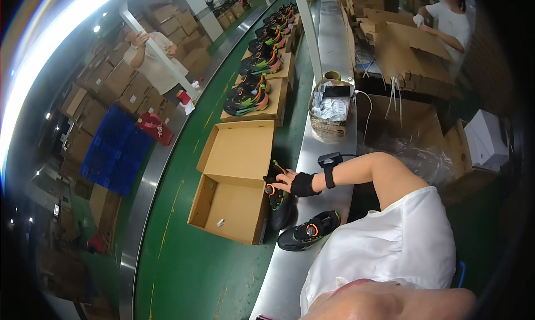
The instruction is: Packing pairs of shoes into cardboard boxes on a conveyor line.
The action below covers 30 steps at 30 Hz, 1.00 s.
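Note:
My right hand (284, 180), in a black wrist wrap, grips the upper part of a black sneaker (280, 209) with an orange-ringed dial and green trim. That sneaker stands on the green conveyor belt against an open brown shoebox (228, 208). Inside the box lies only a small white piece (220, 222), its lid folded back. A second black sneaker (305, 234), also with an orange-ringed dial, rests on the metal ledge close to my body. My left hand is out of view.
Up the green belt (167, 253) stand several boxes with sneakers (248, 97) on top. A tape-wrapped container (329, 119) holding a phone sits on the metal ledge. Two other people (156, 58) work nearby. An open carton (407, 119) stands at the right.

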Each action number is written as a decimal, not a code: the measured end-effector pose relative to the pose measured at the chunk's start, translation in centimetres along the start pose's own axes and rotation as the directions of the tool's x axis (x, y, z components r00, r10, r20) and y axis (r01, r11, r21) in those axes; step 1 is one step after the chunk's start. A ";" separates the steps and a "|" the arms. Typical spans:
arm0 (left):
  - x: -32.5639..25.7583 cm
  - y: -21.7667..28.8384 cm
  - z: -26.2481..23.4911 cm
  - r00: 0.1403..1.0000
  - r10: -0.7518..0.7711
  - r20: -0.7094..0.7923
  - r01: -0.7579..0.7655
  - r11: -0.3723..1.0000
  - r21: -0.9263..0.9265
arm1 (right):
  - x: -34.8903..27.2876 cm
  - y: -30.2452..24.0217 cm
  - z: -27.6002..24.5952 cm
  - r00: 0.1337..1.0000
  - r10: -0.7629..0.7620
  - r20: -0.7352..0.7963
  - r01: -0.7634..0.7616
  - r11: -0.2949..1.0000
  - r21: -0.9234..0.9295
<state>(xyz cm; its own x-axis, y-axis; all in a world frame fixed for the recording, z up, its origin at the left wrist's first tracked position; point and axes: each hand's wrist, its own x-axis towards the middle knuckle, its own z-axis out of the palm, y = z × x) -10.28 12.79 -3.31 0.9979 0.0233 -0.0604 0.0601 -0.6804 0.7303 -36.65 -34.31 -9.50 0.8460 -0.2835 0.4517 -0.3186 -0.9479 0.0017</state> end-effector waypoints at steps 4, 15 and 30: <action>0.5 -0.5 -0.4 0.998 -0.023 -0.060 0.021 0.999 -0.033 | 2.7 -0.5 -2.9 0.938 0.170 0.303 -0.168 0.985 -0.034; 0.2 -1.5 -2.4 0.965 -0.092 -0.247 0.067 0.992 -0.105 | -2.3 -2.5 -10.6 0.884 0.375 0.280 -0.380 0.924 -0.038; -4.9 5.0 -13.0 0.746 0.119 -0.655 -0.281 0.948 -0.148 | 2.0 -1.7 -15.5 0.804 0.085 0.588 -0.403 0.805 0.435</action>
<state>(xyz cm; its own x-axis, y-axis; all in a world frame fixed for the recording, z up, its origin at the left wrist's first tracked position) -14.58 18.81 9.49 0.7674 0.4161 0.4879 -0.2203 -0.5435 0.8100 -41.03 -31.00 5.26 0.9048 -0.3941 -0.1615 -0.4116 -0.7119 -0.5690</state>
